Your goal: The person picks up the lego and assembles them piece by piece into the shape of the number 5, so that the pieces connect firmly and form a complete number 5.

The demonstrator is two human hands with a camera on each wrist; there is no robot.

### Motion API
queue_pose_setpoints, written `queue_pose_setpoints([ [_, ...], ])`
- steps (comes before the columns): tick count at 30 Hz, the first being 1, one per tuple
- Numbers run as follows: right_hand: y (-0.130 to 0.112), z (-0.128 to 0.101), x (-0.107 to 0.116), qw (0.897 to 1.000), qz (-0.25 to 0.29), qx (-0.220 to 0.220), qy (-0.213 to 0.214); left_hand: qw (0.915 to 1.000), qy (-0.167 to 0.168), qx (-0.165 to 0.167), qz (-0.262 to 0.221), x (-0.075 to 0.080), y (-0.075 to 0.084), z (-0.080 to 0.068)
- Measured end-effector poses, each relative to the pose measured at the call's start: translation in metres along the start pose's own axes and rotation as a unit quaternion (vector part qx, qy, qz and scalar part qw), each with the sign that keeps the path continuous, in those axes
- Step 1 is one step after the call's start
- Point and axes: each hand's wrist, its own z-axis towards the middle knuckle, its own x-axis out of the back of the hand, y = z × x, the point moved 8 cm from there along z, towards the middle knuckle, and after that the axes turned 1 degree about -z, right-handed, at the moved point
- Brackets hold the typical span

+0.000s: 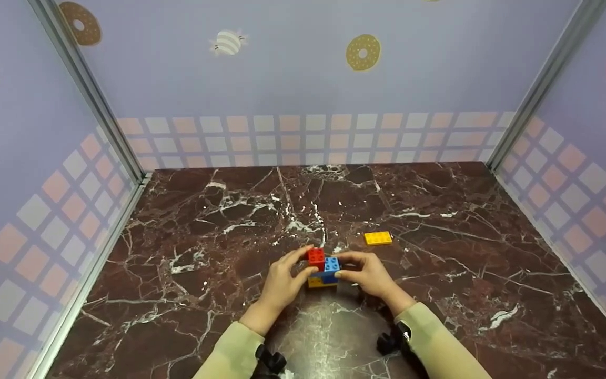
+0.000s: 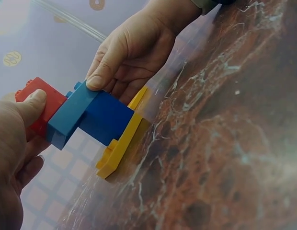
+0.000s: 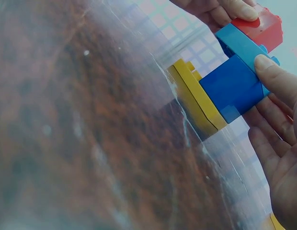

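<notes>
A small stack of toy building bricks stands on the table between both hands. At its bottom lies a yellow plate (image 2: 120,149), with a dark blue brick (image 2: 106,117) on top and some yellow studs showing beside it. Across the dark blue brick sits a thinner light blue brick (image 3: 243,42) that overhangs to the left. A red brick (image 1: 316,258) rests on the light blue brick's left end. My left hand (image 1: 281,280) pinches the red brick between thumb and fingers. From the right, my right hand (image 1: 370,273) grips the light blue brick's other end, thumb on the near side.
A loose yellow plate (image 1: 377,238) with studs lies on the table beyond my right hand. The dark red marbled tabletop (image 1: 203,221) is bounded by patterned walls (image 1: 303,79) at the back, left and right.
</notes>
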Motion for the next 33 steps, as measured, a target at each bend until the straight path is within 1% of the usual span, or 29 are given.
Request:
queue_pose_setpoints([
  [6, -0.001, 0.0, -0.001, 1.0, -0.006, -0.006, 0.0, 0.9993, -0.001, 0.027, -0.025, -0.001, -0.003, -0.001],
  [9, -0.003, 0.0, -0.001, 1.0, -0.012, -0.012, 0.002, 0.9989, 0.008, 0.027, -0.037, -0.002, -0.005, -0.002],
  [15, -0.002, 0.001, 0.001, 1.0, -0.024, -0.002, 0.005, 0.9954, 0.02, 0.039, -0.085, -0.004, -0.01, -0.003],
  [17, -0.002, 0.0, 0.001, 1.0, -0.019, -0.004, 0.005, 0.9935, 0.02, 0.046, -0.102, -0.005, -0.012, -0.003],
  [24, -0.001, 0.0, 0.001, 1.0, -0.019, -0.007, 0.01, 0.9847, 0.02, 0.073, -0.157, -0.01, -0.02, -0.005],
  [27, -0.003, 0.0, 0.0, 1.0, -0.019, -0.008, 0.01, 0.9792, 0.019, 0.091, -0.181, -0.013, -0.024, -0.007],
  [31, -0.017, -0.002, -0.001, 1.0, -0.007, -0.015, 0.006, 0.9697, 0.016, 0.115, -0.215, -0.015, -0.029, -0.008],
  [33, -0.026, -0.005, -0.001, 1.0, -0.002, -0.017, 0.005, 0.9655, 0.013, 0.121, -0.23, -0.016, -0.03, -0.008],
])
